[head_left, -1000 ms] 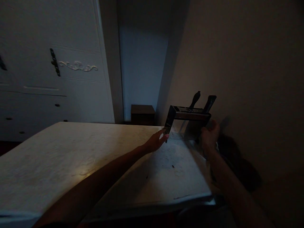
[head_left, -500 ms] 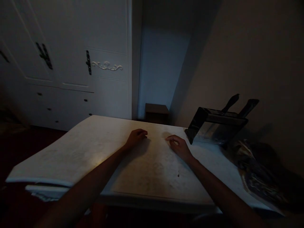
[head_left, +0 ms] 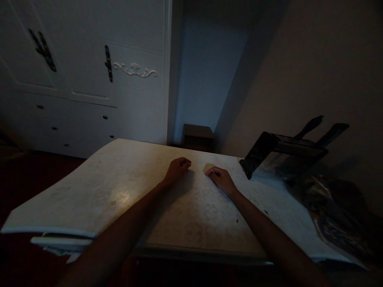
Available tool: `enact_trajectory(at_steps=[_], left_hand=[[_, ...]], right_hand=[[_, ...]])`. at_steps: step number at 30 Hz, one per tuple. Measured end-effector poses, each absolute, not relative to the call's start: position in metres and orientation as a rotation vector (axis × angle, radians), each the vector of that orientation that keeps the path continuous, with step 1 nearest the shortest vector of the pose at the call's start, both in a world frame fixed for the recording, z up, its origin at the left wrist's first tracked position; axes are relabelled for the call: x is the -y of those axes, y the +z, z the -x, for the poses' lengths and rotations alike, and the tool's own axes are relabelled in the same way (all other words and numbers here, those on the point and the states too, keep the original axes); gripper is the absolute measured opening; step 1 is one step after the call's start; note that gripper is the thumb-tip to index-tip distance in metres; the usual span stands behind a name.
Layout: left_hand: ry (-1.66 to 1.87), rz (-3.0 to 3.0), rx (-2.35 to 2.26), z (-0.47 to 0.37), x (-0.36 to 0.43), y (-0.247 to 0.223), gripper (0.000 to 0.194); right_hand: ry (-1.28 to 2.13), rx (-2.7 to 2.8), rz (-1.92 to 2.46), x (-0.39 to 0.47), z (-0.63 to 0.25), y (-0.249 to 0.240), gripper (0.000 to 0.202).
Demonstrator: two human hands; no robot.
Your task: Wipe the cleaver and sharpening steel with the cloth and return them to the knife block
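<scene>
Both of my forearms reach over a white, faintly mottled table point(head_left: 98, 179) in dim light. Near the far half of the tabletop is my left hand point(head_left: 178, 168), its fingers curled in towards the thumb. Anything between those fingers is too dark and small to make out. A short gap to the right, my right hand point(head_left: 221, 178) is bent down at the surface, thumb and fingers pinched together. A tan patch point(head_left: 208, 168) shows just beyond its fingertips; whether it is a shadow or a thing, I cannot tell. Small dark specks lie near my right forearm.
A dark knife block point(head_left: 269, 139) with two black handles stands at the table's right, by the wall. Next to it lies a crumpled dark bag or cloth point(head_left: 335, 211). Beyond the table are a white wardrobe point(head_left: 137, 111) and a small brown cabinet point(head_left: 198, 130).
The view has shifted slightly, so the knife block sits further right. My hands have come a little nearer each other, and the right fingers have closed from a looser curl.
</scene>
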State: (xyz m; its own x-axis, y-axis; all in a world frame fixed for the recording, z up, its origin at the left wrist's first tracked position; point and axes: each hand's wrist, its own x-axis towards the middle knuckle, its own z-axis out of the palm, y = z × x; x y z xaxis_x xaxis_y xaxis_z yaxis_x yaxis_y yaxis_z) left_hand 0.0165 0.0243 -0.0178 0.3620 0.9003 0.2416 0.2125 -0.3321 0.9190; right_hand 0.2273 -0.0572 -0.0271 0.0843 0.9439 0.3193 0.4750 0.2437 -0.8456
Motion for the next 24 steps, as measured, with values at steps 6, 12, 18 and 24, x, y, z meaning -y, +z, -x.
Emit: enact_trajectory(at_steps=[6, 12, 18, 24], left_hand=[[1.016, -1.84, -0.998, -0.014, -0.017, -0.014, 0.026], [0.992, -1.921, -1.034, -0.012, -0.01, -0.01, 0.029], [1.092, -1.906, -1.028, -0.015, 0.028, 0.019, 0.025], [1.091, -1.806, -0.84, 0.018, 0.174, 0.025, 0.026]], right_hand=[[0.572, 1.546, 1.366, 0.06, -0.229, -0.029, 0.016], [0.536, 1.502, 1.354, 0.069, -0.229, -0.029, 0.016], [0.548, 1.325, 1.327, 0.096, -0.225, -0.024, 0.019], [0.328, 1.214, 1.114, 0.175, -0.21, 0.017, 0.012]])
